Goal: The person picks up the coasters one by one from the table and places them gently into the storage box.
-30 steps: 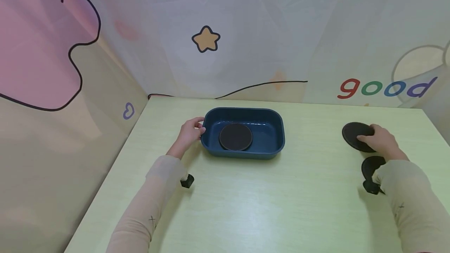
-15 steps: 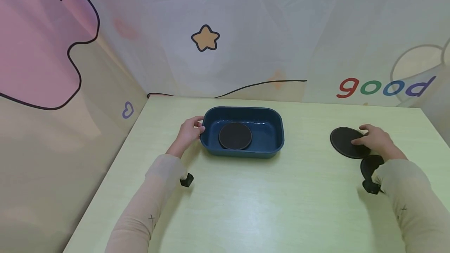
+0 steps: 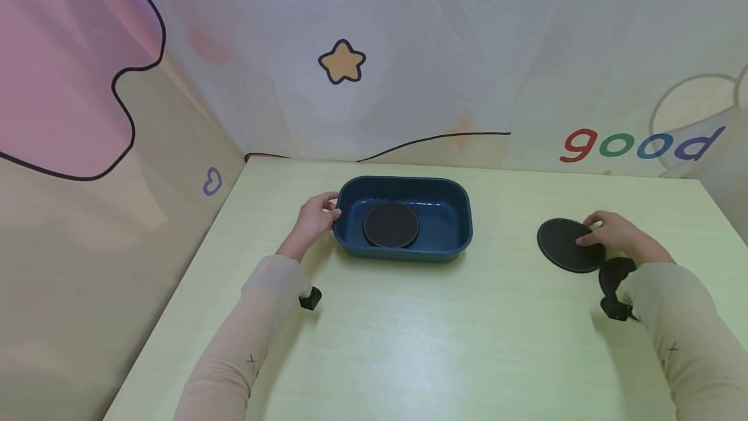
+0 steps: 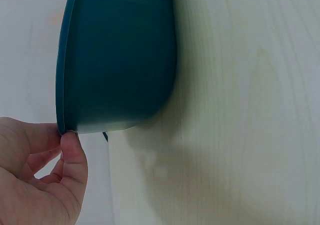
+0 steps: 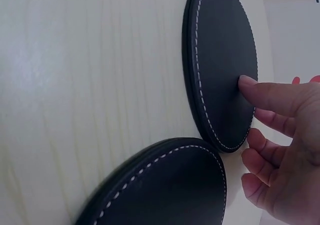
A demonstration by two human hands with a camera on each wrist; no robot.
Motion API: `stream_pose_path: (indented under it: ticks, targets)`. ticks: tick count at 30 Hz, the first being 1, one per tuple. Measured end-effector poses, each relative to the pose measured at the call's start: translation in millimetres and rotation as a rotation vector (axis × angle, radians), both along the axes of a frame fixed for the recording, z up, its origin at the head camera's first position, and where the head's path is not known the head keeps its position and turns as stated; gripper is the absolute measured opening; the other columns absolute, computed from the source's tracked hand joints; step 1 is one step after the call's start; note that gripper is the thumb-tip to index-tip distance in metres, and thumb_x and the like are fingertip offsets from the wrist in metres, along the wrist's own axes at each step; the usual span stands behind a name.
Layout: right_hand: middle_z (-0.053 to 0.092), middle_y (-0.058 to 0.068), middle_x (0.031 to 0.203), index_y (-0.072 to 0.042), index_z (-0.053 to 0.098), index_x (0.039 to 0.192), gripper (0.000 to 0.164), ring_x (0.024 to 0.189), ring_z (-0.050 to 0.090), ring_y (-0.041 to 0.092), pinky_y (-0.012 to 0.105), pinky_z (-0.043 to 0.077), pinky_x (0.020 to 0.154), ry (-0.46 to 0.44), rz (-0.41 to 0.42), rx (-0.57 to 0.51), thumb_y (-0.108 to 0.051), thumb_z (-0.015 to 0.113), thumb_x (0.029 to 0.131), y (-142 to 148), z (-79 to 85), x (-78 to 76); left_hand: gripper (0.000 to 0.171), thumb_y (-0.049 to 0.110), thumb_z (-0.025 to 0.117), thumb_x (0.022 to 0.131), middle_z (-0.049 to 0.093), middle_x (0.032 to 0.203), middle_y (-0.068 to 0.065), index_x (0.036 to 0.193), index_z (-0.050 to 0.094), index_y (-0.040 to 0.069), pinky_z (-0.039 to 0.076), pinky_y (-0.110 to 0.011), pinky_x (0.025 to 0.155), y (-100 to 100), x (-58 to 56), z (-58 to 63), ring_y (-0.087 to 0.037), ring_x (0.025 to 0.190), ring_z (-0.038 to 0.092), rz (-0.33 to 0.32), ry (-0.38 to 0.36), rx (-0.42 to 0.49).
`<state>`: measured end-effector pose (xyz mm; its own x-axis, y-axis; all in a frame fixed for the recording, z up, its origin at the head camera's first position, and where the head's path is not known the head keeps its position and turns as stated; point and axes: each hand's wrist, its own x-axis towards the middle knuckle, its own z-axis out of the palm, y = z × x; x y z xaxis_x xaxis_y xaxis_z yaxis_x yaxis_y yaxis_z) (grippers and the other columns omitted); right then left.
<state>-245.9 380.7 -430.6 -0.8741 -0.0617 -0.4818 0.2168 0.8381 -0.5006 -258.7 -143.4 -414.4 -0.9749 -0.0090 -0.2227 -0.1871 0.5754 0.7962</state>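
Left hand (image 3: 312, 218) pinches blue tray (image 3: 403, 256), right hand (image 3: 622, 234) black disc (image 3: 563, 245) — sleeve (image 3: 672, 304) part hides another disc (image 5: 175, 190).

Bare tabletop (image 3: 505, 232) gives passage between the blue dish (image 3: 403, 255) and pinched black disc (image 3: 562, 245); the dish's raised wall (image 3: 465, 223) blocks low sideways travel.

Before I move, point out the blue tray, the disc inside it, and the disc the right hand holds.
Blue tray (image 3: 439, 223), head view: bare inner floor.
Inner disc (image 3: 391, 225), head view: top face.
Held disc (image 5: 221, 65), right wrist view: top face.
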Motion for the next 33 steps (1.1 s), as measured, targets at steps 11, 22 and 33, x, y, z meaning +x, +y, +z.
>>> stream_pose_path:
  ticks: [11,22,33]
  targets:
    - [0.037,0.029,0.101,0.013,0.034,0.105,0.058,0.096,0.030,0.042,0.055,0.031,0.084,-0.012,0.003,-0.021,-0.026,0.065,0.077,-1.0,0.1,0.0,0.043,0.006,0.050,0.088,0.050,0.100,-0.010,0.130,0.043,0.012,0.052,-0.030,0.075,-0.7,0.3,1.6,-0.020,0.084,0.050,0.009,-0.031,0.012]
    - [0.036,0.026,0.098,0.013,0.033,0.104,0.058,0.094,0.030,0.041,0.050,0.033,0.080,-0.002,0.001,-0.040,-0.027,0.066,0.077,1.5,-2.2,-0.3,0.042,0.006,0.051,0.088,0.051,0.100,-0.011,0.129,0.045,0.011,0.053,-0.030,0.074,0.2,1.3,2.0,-0.020,0.082,0.051,0.010,-0.011,0.018]
    - [0.032,0.027,0.102,0.010,0.029,0.100,0.053,0.093,0.031,0.039,0.039,0.033,0.072,0.044,0.025,-0.066,-0.024,0.063,0.079,-2.5,7.5,2.0,0.042,0.006,0.050,0.088,0.051,0.102,-0.011,0.129,0.044,0.012,0.053,-0.030,0.074,-0.6,0.9,1.6,-0.020,0.084,0.051,0.006,-0.016,0.017]
